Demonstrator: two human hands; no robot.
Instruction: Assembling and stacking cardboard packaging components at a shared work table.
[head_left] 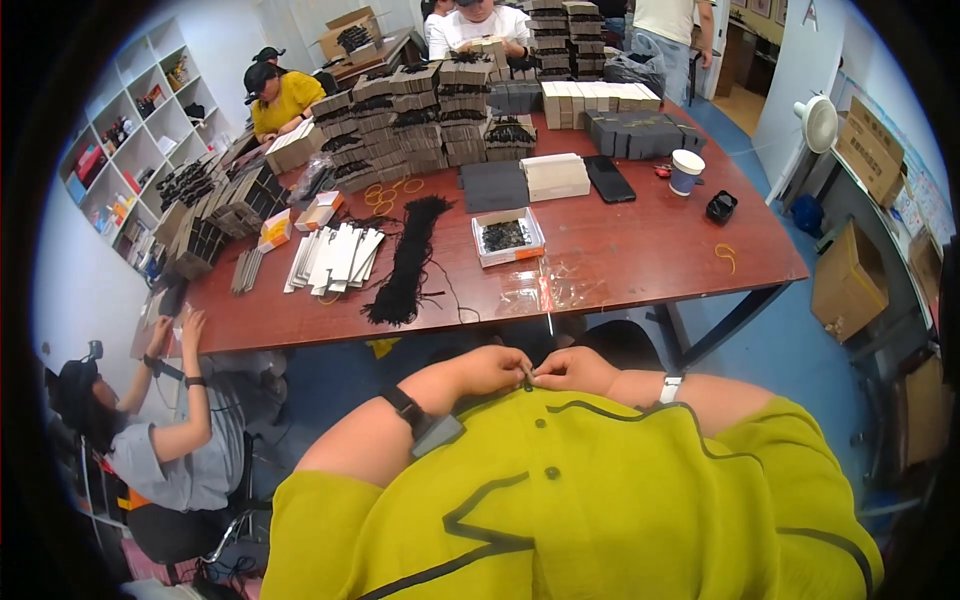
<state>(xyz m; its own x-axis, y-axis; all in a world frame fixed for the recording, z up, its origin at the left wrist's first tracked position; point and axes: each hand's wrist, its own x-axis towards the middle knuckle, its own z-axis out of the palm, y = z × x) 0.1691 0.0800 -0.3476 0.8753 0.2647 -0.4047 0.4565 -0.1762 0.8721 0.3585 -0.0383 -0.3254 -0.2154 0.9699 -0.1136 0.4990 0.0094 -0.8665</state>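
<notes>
Close to my body, below the table's near edge, my left hand (497, 369) and my right hand (577, 373) meet with their fingertips pinched together. A sliver of something small and greyish shows between the fingers; its kind cannot be made out. On the table (640, 250) ahead of them stands a small open white-and-orange box (509, 257) with little black pieces (506, 235) in it. Left of it lies a long bundle of black cords (408, 262). A fanned heap of white card strips (333, 262) sits farther left.
Tall stacks of grey cards with black cords (415, 120) fill the table's back left. A phone (610, 179), a paper cup (685, 172) and a small black container (721, 207) stand at the right. A co-worker (175, 440) sits at the left; others are behind the stacks.
</notes>
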